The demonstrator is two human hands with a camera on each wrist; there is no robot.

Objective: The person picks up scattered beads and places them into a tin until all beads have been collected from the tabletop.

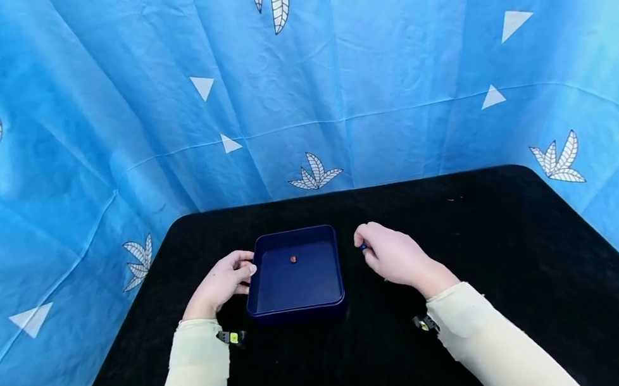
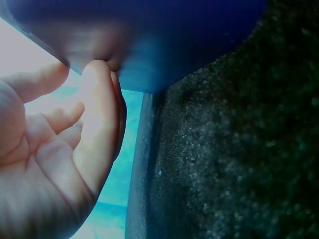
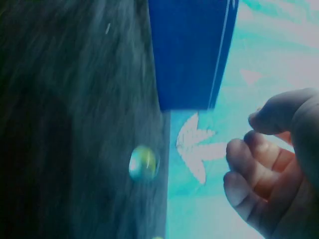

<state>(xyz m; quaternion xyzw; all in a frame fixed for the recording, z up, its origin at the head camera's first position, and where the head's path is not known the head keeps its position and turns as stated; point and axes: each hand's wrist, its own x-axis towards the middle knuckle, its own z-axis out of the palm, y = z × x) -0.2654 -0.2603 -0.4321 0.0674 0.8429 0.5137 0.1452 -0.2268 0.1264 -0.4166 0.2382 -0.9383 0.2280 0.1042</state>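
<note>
A square, shallow, dark blue box [image 1: 298,293] sits open-topped on the black table. One small reddish-brown bead-like ball [image 1: 293,259] lies inside it, toward the back. At the box's left wall my left hand [image 1: 226,281] grips the side; up close, a fingertip [image 2: 98,69] presses the outer wall. Just beyond the right wall, my right hand [image 1: 393,253] pinches a small blue object [image 1: 363,247] between curled fingers, mostly hidden by them. In the right wrist view a blurred green and pale-blue marble [image 3: 144,163] shows apart from the fingers, against the black table.
Black cloth covers the table [image 1: 482,250], which has rounded far corners. Blue curtains [image 1: 398,68] with white leaf and triangle prints hang behind and at both sides. Tiny pale specks [image 1: 455,198] lie at the back right.
</note>
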